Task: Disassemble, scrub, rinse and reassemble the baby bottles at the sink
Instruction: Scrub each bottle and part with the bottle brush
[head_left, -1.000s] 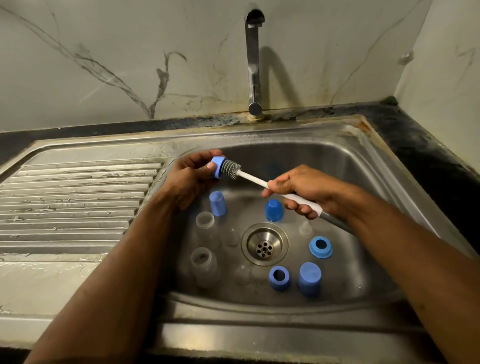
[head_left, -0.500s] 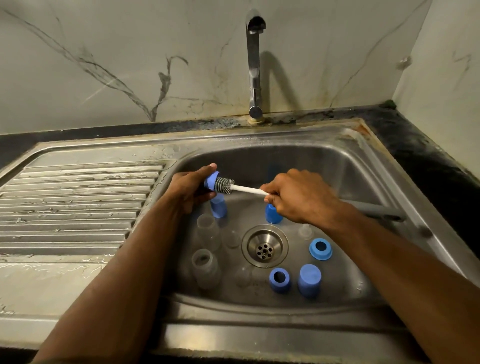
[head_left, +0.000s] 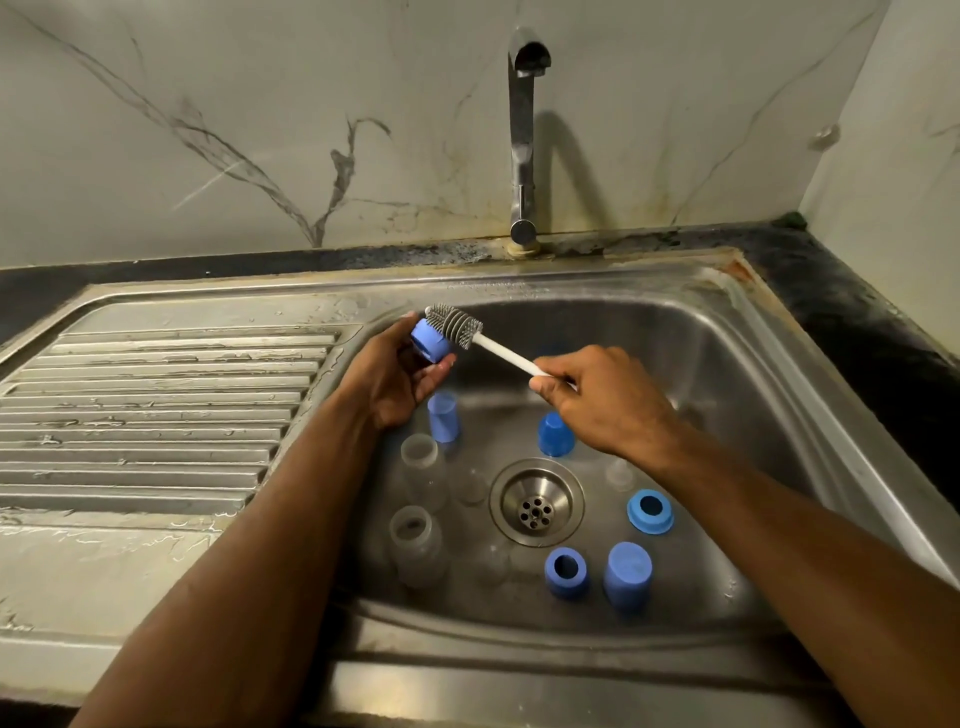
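Note:
My left hand (head_left: 395, 382) holds a blue bottle ring (head_left: 429, 342) over the sink's left side. My right hand (head_left: 605, 397) grips the white handle of a bottle brush (head_left: 457, 327), whose grey bristle head lies against the outside top of the ring. On the floor of the steel sink (head_left: 753, 364) stand two clear bottle bodies (head_left: 415, 540), blue caps (head_left: 443, 415) (head_left: 555, 434) (head_left: 627, 574), blue rings (head_left: 649, 512) (head_left: 566, 570) and several clear teats (head_left: 621, 474) around the drain (head_left: 536, 501).
The tap (head_left: 523, 135) rises at the back centre with no water running. A ribbed, wet draining board (head_left: 156, 405) lies to the left. A dark counter edge (head_left: 857, 312) and marble walls close off the right and the back.
The brush head has come out of the blue ring and now rests on its outer side. Both hands have lifted slightly, and my right hand has slid along the handle.

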